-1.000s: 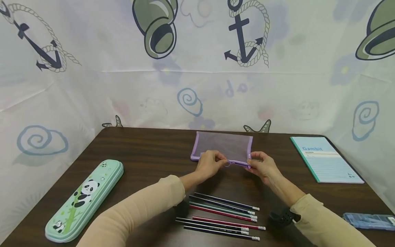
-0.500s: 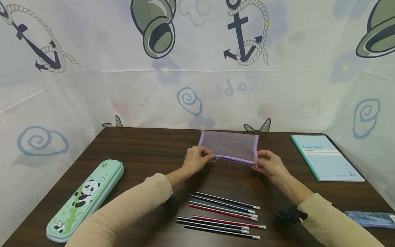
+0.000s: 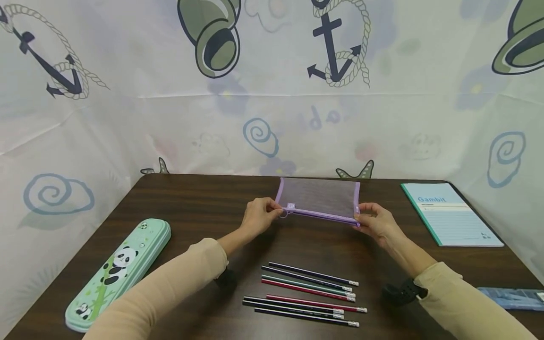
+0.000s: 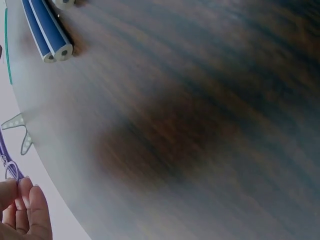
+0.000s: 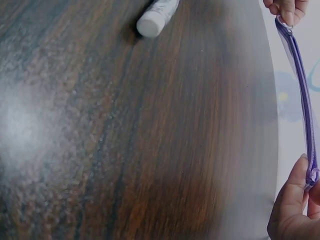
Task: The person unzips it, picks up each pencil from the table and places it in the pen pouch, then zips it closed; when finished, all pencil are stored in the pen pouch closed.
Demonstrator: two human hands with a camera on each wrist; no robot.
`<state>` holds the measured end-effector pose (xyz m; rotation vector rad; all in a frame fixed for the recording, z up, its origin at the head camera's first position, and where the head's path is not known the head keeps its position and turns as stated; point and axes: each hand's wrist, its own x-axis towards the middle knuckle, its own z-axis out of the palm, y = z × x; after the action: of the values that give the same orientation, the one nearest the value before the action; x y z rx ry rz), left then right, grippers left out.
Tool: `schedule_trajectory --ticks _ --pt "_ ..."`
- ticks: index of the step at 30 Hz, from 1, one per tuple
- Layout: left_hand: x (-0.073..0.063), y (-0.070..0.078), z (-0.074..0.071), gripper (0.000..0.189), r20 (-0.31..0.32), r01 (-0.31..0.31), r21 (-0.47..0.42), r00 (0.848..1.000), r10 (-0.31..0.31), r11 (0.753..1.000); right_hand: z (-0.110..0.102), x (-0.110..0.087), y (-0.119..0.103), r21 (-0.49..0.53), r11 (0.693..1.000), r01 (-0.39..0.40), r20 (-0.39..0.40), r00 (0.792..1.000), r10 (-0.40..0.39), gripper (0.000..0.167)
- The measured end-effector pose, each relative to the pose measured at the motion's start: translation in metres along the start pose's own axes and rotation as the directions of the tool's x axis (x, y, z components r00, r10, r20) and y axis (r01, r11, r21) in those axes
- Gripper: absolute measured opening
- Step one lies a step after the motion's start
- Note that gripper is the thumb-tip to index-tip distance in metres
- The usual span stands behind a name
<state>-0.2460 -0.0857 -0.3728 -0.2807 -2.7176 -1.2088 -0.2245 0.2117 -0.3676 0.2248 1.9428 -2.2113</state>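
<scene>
A purple-edged mesh zip pouch [image 3: 318, 196] is held up at the far side of the table, its zipper edge toward me. My left hand [image 3: 258, 217] pinches the zipper pull at the pouch's left end; its small ring [image 4: 12, 170] shows in the left wrist view. With thumb and fingers, my right hand [image 3: 379, 225] grips the right corner. The zipper [image 5: 305, 100] runs taut between both hands in the right wrist view. Several pencils [image 3: 310, 293], black, red and green, lie on the table nearer me, eraser ends to the right.
A mint pencil case [image 3: 116, 274] with pandas lies at the left. To the right are a "Gambit" notebook [image 3: 452, 215] and a translucent blue case [image 3: 512, 298], partly behind the right sleeve. A printed cloth [image 3: 191, 127] hangs behind the dark wooden table [image 3: 204, 198].
My left hand has drawn the zipper pull leftward along the pouch's edge, from near the right part to the left end. The right hand and pouch have shifted slightly right.
</scene>
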Motion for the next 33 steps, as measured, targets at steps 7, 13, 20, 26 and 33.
schedule_trajectory --ticks 7,13,20,26,33 --pt "0.000 -0.004 -0.007 0.008 0.003 0.013 0.000 1.000 -0.013 1.000 -0.010 0.002 -0.001 -0.009 1.000 0.005 -0.020 1.000 -0.005 0.021" --pt "-0.002 -0.009 -0.013 0.009 0.012 0.038 -0.002 0.999 -0.038 0.999 -0.021 0.002 -0.002 -0.032 1.000 -0.002 -0.032 0.999 0.001 0.021" --pt "-0.002 -0.014 -0.014 0.010 0.062 0.031 -0.068 0.998 -0.026 0.997 -0.028 0.004 -0.002 -0.008 1.000 -0.011 0.011 1.000 0.011 0.020" --pt "-0.001 -0.016 -0.011 0.023 0.266 0.198 -0.434 0.960 -0.085 0.879 -0.031 0.000 -0.004 0.042 0.999 -0.033 0.091 0.995 0.029 0.020" --pt "0.003 -0.008 -0.005 0.027 0.030 0.183 -0.366 0.982 -0.185 0.912 -0.029 -0.004 -0.006 0.091 0.994 -0.051 0.148 0.988 0.037 0.021"
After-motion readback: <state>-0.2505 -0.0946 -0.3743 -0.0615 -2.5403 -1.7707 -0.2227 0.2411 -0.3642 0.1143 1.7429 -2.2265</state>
